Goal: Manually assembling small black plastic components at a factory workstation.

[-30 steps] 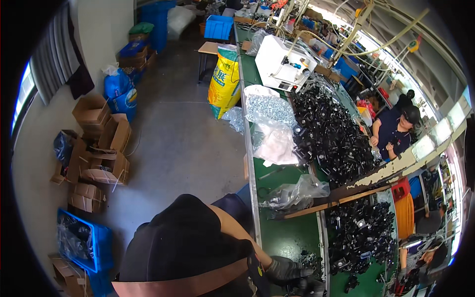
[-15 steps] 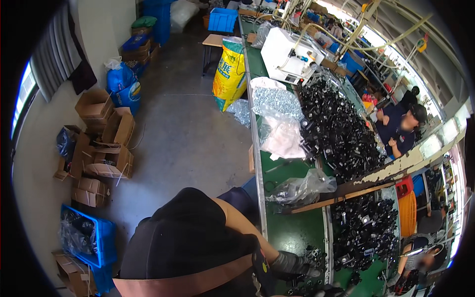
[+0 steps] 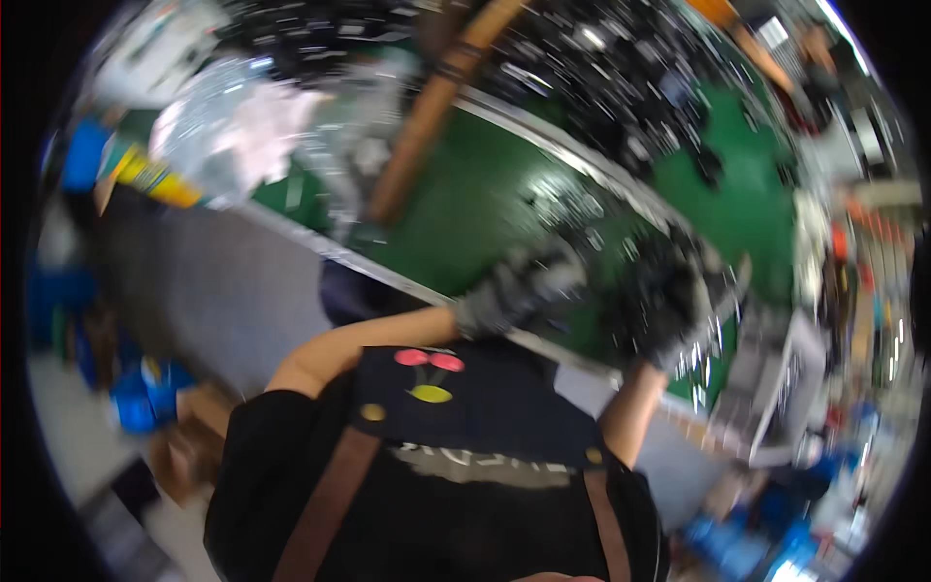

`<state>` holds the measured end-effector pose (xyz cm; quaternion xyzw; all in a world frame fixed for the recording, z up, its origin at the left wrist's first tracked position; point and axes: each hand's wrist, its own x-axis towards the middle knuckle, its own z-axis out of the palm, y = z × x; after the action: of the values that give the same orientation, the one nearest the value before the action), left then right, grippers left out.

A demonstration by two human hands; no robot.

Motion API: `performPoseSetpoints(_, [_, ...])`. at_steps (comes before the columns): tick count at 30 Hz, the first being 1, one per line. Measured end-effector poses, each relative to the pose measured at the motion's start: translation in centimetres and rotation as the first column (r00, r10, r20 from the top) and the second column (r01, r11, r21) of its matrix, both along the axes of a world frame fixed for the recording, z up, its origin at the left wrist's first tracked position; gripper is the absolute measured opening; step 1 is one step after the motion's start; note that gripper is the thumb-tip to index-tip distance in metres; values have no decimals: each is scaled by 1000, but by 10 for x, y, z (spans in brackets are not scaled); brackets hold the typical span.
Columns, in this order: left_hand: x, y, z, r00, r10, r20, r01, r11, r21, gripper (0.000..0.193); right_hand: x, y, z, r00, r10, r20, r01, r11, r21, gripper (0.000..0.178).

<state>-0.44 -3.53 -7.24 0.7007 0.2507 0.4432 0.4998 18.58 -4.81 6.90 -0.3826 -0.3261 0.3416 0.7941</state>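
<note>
Grey work gloves cover both my hands, and motion smears the whole picture. My left hand reaches over the near edge of the green bench top, close to a scatter of small dark parts. To its right, my right hand is low over the same bench, among more dark and shiny pieces. Blur hides the fingers of both hands, so I cannot make out whether either holds a part. A large heap of black parts lies beyond a metal rail on the far side.
A wooden bar crosses the bench left of my hands, beside clear plastic bags. Grey bins stand at the right end. A yellow sack is at far left. Another person's arm shows at upper right.
My view has swung right and down onto the bench in front of me. Both gloved hands now show; before, mainly the left arm and glove were seen, at the lower edge.
</note>
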Motion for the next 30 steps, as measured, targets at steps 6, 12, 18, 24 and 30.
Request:
performPoseSetpoints(6, [5, 19, 66, 901, -145, 410, 340, 822, -456, 19, 26, 16, -33, 997, -67, 31, 62, 988, 140, 76])
performPoseSetpoints(12, [11, -13, 24, 988, -78, 135, 89, 993, -83, 27, 38, -17, -80, 995, 87, 58, -80, 991, -110, 76])
performPoseSetpoints(18, [23, -19, 50, 965, -116, 237, 210, 880, -427, 23, -4, -15, -22, 944, -172, 283, 191, 981, -40, 47])
performPoseSetpoints(24, [4, -16, 103, 938, -177, 299, 320, 774, -546, 24, 16, -7, -45, 918, -78, 389, 103, 994, -42, 71])
performPoseSetpoints(30, [19, -13, 65, 995, -3, 95, 2, 1000, 14, 29, 13, -14, -34, 943, -9, 333, 37, 996, -79, 63])
